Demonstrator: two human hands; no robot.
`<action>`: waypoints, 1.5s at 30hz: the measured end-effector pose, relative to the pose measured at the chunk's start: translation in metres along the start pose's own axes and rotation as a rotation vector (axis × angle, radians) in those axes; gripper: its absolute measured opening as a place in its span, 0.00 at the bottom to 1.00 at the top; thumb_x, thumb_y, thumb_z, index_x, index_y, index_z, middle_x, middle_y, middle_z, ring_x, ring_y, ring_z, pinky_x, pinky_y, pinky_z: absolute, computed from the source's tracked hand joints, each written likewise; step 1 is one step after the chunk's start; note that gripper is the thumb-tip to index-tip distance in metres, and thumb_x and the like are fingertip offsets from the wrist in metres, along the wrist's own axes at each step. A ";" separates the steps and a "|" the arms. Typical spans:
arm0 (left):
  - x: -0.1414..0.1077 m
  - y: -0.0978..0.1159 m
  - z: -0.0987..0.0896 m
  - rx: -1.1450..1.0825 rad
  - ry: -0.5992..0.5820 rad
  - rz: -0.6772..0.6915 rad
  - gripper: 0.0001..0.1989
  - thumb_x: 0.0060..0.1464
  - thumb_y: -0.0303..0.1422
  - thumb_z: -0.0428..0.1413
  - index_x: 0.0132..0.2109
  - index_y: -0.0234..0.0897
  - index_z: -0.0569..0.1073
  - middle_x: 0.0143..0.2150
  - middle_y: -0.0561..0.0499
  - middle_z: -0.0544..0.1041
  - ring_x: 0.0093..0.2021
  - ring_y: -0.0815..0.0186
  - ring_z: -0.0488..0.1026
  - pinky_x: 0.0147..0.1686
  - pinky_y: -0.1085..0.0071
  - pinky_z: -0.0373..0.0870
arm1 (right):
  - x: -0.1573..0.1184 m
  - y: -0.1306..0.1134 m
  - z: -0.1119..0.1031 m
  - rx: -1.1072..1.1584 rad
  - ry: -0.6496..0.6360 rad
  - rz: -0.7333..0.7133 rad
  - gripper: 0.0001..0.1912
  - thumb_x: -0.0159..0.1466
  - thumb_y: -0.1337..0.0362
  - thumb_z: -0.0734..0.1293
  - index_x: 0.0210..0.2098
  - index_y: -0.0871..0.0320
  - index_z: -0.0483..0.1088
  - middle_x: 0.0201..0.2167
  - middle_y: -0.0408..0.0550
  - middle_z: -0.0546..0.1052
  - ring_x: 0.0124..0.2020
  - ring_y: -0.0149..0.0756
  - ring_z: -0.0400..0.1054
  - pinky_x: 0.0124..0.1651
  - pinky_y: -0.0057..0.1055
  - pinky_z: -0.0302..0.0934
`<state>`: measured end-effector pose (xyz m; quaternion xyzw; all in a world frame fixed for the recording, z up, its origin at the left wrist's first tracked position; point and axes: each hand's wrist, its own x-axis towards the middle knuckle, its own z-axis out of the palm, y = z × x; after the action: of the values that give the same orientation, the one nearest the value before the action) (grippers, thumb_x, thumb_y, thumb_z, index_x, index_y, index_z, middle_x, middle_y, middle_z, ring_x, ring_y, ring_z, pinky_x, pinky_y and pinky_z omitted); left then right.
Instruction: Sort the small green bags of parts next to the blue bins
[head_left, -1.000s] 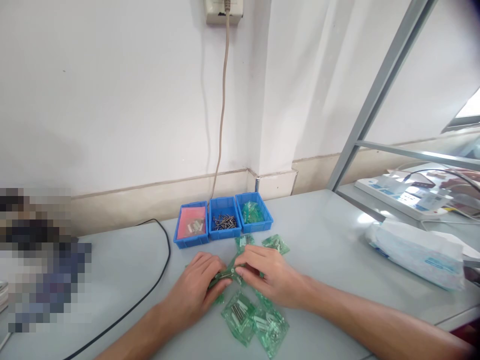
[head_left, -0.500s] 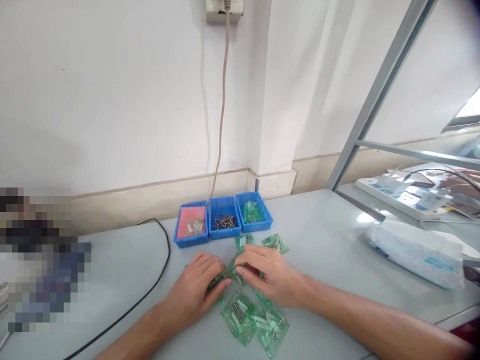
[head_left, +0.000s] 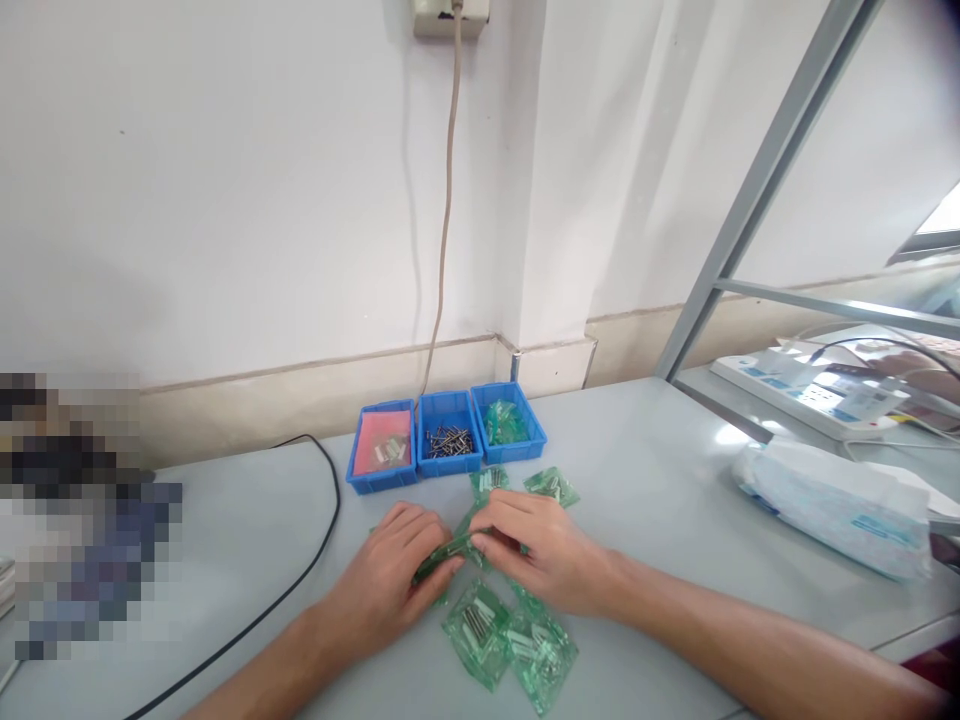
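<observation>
My left hand (head_left: 401,565) and my right hand (head_left: 536,545) both grip one green plastic bag (head_left: 454,548), which stretches between them above the table. Fingers and thumbs are closed on it, and much of the bag is hidden by them. Just in front of me lie two green bags of screws and white plugs (head_left: 477,632) (head_left: 540,655). Beyond my right hand are two more filled bags (head_left: 491,480) (head_left: 553,486). Other green plastic shows partly beneath my hands.
Three blue bins stand at the back: one with a pink sheet and white plugs (head_left: 381,450), one with screws (head_left: 450,442), one with green bags (head_left: 506,425). A black cable (head_left: 300,580) runs left. Right are a metal frame (head_left: 701,300), power strip (head_left: 795,395) and white-blue packet (head_left: 840,510).
Both hands keep nearly the same place and grip on the green bag. The view has shifted very slightly; nothing on the table has visibly moved.
</observation>
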<state>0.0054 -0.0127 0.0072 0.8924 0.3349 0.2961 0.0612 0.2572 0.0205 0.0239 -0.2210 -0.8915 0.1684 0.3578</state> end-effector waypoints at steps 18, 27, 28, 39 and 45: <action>-0.004 -0.003 0.003 0.022 -0.024 -0.018 0.10 0.75 0.33 0.52 0.40 0.39 0.68 0.37 0.49 0.74 0.37 0.60 0.68 0.41 0.63 0.65 | -0.001 0.002 0.001 0.022 -0.010 0.005 0.09 0.78 0.63 0.62 0.44 0.56 0.72 0.33 0.43 0.72 0.31 0.33 0.65 0.35 0.30 0.58; -0.002 -0.003 0.003 0.040 -0.079 -0.046 0.13 0.75 0.35 0.53 0.38 0.39 0.68 0.38 0.49 0.74 0.38 0.60 0.69 0.40 0.64 0.65 | -0.002 0.003 0.001 0.024 -0.080 0.039 0.09 0.78 0.62 0.62 0.44 0.57 0.73 0.34 0.43 0.73 0.33 0.33 0.66 0.38 0.29 0.60; -0.002 -0.003 0.003 0.040 -0.083 -0.047 0.13 0.75 0.35 0.53 0.38 0.39 0.68 0.38 0.49 0.74 0.38 0.60 0.69 0.40 0.64 0.65 | -0.002 0.003 0.002 0.023 -0.084 0.042 0.10 0.78 0.62 0.62 0.44 0.57 0.73 0.34 0.44 0.73 0.32 0.33 0.66 0.37 0.29 0.59; -0.002 -0.003 0.003 0.025 -0.093 -0.049 0.13 0.75 0.35 0.52 0.38 0.39 0.67 0.39 0.49 0.74 0.39 0.60 0.69 0.41 0.64 0.65 | -0.002 0.002 0.001 0.024 -0.106 0.056 0.10 0.79 0.61 0.62 0.44 0.56 0.73 0.35 0.44 0.74 0.34 0.33 0.67 0.38 0.29 0.60; -0.003 -0.003 0.003 0.020 -0.096 -0.050 0.12 0.75 0.35 0.52 0.38 0.38 0.67 0.39 0.49 0.74 0.40 0.60 0.69 0.41 0.64 0.65 | -0.002 0.003 0.001 0.017 -0.104 0.058 0.11 0.79 0.61 0.61 0.43 0.56 0.73 0.34 0.44 0.73 0.33 0.33 0.67 0.37 0.29 0.59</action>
<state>0.0035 -0.0123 0.0024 0.8975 0.3568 0.2480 0.0759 0.2583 0.0220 0.0211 -0.2348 -0.9006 0.1975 0.3079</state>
